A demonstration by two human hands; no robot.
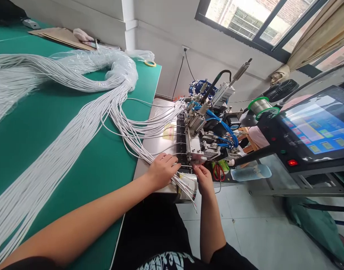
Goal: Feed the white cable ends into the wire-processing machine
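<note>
My left hand (164,170) is closed over white cables at the front edge of a metal machine bed. One cable (185,165) runs straight from its fingertips to my right hand (203,177), whose thumb and fingers pinch its end beside the machine. Loose cable ends (186,186) hang out past my left hand, some with stripped tips. Further back, several white cables lie side by side in the black feed track (181,137) of the wire-processing machine (196,144). The thick bundle of white cables (76,133) stretches over the table on my left.
The green table (104,180) fills the left side, with plastic wrap (123,67) and a yellow tape roll (150,63) on it. At right are a touchscreen (319,123), a solder wire spool (263,107), red-handled scissors (218,171) and a bottle (252,172).
</note>
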